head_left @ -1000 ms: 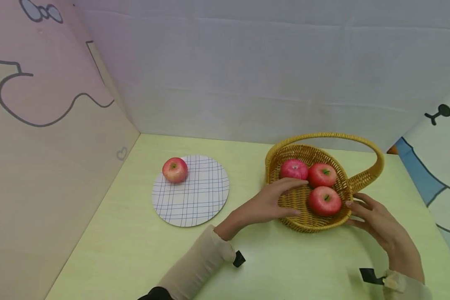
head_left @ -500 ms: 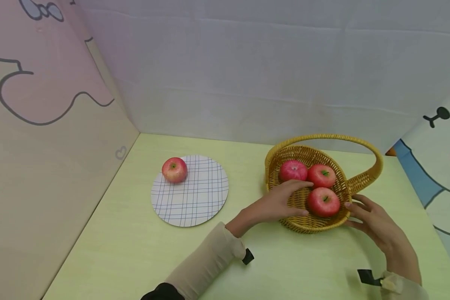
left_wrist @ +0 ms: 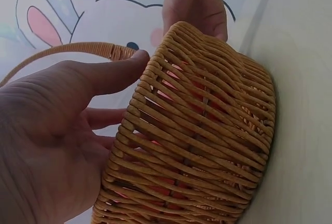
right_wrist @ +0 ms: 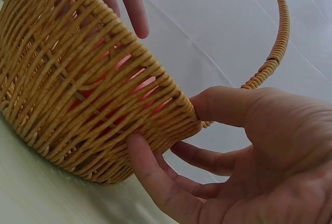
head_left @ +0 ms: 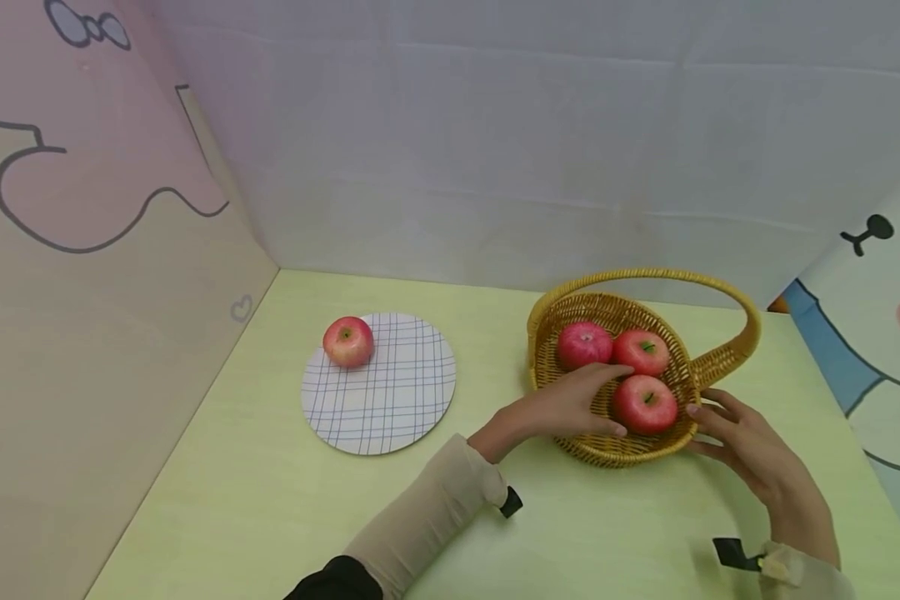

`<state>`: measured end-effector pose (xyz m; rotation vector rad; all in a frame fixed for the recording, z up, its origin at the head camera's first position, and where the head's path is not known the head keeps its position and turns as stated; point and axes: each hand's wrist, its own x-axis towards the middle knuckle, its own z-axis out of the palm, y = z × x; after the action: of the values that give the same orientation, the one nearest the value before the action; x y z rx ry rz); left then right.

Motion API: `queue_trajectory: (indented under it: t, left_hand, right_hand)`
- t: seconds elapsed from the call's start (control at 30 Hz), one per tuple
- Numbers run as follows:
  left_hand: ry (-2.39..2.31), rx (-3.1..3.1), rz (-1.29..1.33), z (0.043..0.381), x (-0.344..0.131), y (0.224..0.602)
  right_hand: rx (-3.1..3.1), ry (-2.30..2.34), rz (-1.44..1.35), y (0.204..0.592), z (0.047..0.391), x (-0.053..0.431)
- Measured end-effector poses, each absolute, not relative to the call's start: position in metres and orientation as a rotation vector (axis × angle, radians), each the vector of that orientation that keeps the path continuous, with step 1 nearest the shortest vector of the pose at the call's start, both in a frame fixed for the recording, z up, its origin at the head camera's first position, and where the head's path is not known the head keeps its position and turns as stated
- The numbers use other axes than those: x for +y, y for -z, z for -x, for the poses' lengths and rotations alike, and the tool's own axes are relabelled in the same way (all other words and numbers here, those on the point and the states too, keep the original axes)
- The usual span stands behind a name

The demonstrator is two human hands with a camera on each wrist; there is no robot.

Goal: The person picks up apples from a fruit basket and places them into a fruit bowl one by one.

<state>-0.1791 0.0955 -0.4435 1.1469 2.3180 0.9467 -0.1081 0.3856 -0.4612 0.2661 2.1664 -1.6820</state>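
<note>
A woven wicker basket (head_left: 592, 450) with an arched handle holds three red apples. My left hand (head_left: 570, 404) reaches in over the near left rim, thumb and fingers spread apart. Its fingertips are right beside the nearest apple (head_left: 645, 405); another apple (head_left: 642, 352) and a darker pink one (head_left: 585, 345) lie behind it. In the left wrist view the basket wall hides the fingertips of that hand. My right hand (right_wrist: 259, 151) grips the basket's right end, thumb at the rim and fingers on the outer wall.
To the left lies a round white plate (head_left: 401, 400) with blue grid lines, bearing one apple (head_left: 348, 342) near its upper left edge. A pale fabric wall (head_left: 450, 167) stands behind the light green table (head_left: 232, 500); printed cartoon panels flank both sides.
My left hand has moved right, deeper into the basket, toward the nearest apple. The right hand stays at the basket's right end.
</note>
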Motion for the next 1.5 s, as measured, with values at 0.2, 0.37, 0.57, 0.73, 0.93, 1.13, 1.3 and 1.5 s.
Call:
queue_trajectory:
  t: [0.2,0.37,0.57,0.73,0.93,1.13,1.3,1.5]
  left_hand:
    - [-0.928,2.307,-1.168,0.184,0.103,0.446]
    - [-0.920,2.292,-1.191,0.187,0.109,0.451]
    - [-0.900,2.292,-1.205,0.190,0.118,0.457]
    - [-0.898,2.296,-1.179,0.193,0.123,0.456]
    - [-0.890,2.284,-1.130,0.195,0.126,0.455]
    - [-0.877,2.268,-1.119,0.197,0.131,0.456]
    - [-0.851,2.272,-1.114,0.199,0.136,0.455]
    - [-0.855,2.249,-1.117,0.203,0.142,0.458]
  right_hand:
    - [2.176,1.659,-0.268,0.462,0.108,0.384]
    - [2.172,1.652,-0.277,0.462,0.109,0.383]
    - [2.176,1.644,-0.277,0.463,0.109,0.383]
    - [2.166,1.661,-0.269,0.462,0.109,0.384]
    - [2.152,1.673,-0.277,0.460,0.109,0.384]
    - [2.141,1.685,-0.276,0.460,0.109,0.384]
    - [2.125,1.713,-0.273,0.461,0.109,0.385]
    - [2.117,1.717,-0.279,0.461,0.109,0.385]
